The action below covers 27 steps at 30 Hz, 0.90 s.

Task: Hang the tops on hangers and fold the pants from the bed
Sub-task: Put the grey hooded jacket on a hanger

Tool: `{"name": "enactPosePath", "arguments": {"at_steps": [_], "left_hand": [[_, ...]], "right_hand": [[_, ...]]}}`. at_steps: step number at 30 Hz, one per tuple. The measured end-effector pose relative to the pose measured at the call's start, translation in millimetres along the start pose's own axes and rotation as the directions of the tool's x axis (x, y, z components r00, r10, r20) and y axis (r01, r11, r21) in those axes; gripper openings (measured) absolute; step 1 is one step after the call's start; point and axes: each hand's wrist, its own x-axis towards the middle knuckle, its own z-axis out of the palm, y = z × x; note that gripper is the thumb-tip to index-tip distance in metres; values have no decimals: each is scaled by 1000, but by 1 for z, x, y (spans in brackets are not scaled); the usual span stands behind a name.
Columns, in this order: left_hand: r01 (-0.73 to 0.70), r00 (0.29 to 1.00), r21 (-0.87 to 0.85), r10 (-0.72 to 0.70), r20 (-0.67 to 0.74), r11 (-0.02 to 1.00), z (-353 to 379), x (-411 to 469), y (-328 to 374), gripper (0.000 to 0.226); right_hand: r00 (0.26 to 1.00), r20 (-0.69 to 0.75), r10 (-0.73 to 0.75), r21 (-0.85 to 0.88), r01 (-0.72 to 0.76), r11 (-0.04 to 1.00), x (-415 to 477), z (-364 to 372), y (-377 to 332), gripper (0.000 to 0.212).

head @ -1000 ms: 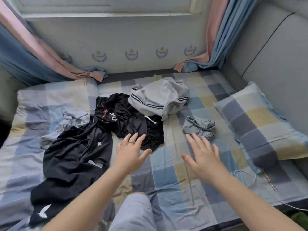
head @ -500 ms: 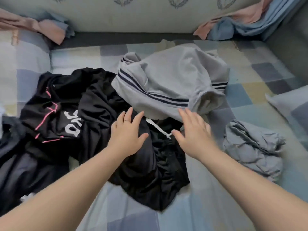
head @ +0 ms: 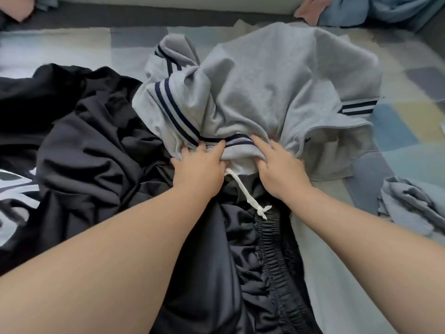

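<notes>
A crumpled grey garment (head: 265,80) with navy stripes lies in the middle of the bed. My left hand (head: 199,169) grips its near edge by the striped band, thumb on top. My right hand (head: 279,169) grips the same edge just to the right, fingers curled into the fabric. A white drawstring (head: 248,196) hangs out between my hands. Under my forearms lies a black garment with a gathered elastic waistband (head: 272,249). A black top (head: 84,153) with white lettering sprawls to the left.
A small bunched grey-blue garment (head: 409,206) lies at the right. The checked bedsheet (head: 397,131) shows on the right and at the back. Pink and blue curtain ends (head: 349,8) rest at the far right, against the wall.
My head and both hands have moved forward to the grey garment. The hands were spread open above the clothes; now both grip the grey garment's near edge, which has bunched up.
</notes>
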Motion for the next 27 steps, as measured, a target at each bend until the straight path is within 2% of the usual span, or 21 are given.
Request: {"name": "enactPosePath", "arguments": {"at_steps": [4, 7, 9, 13, 15, 18, 23, 27], "left_hand": [[-22, 998, -40, 24, 50, 999, -7, 6, -5, 46], [-7, 990, -103, 22, 136, 995, -27, 6, 0, 48], [-8, 985, -89, 23, 171, 996, -44, -7, 4, 44], [-75, 990, -90, 85, 110, 993, -64, -70, 10, 30], [-155, 984, -97, 163, 76, 983, -68, -115, 14, 31], [-268, 960, 0, 267, 84, 964, -70, -183, 23, 40], [-199, 942, -58, 208, 263, 978, -76, -304, 47, 44], [-162, 839, -60, 170, 516, 985, -75, -408, 60, 45]], "right_hand": [[1000, 20, -3, 26, 3, 1000, 3, 4, 2, 55], [987, 161, -15, 55, 6, 998, 5, -15, -1, 50], [971, 238, -2, 13, -1, 1000, -9, -30, -3, 47], [946, 322, 35, -179, 24, 983, -76, -53, -2, 48], [945, 327, 23, -216, 51, 975, -114, -68, 0, 48], [935, 352, 41, -265, 57, 963, -178, -85, -1, 50], [893, 426, 144, -263, -30, 964, -302, -95, -2, 55], [809, 550, 205, -217, -99, 971, -419, -91, -10, 58]]}}
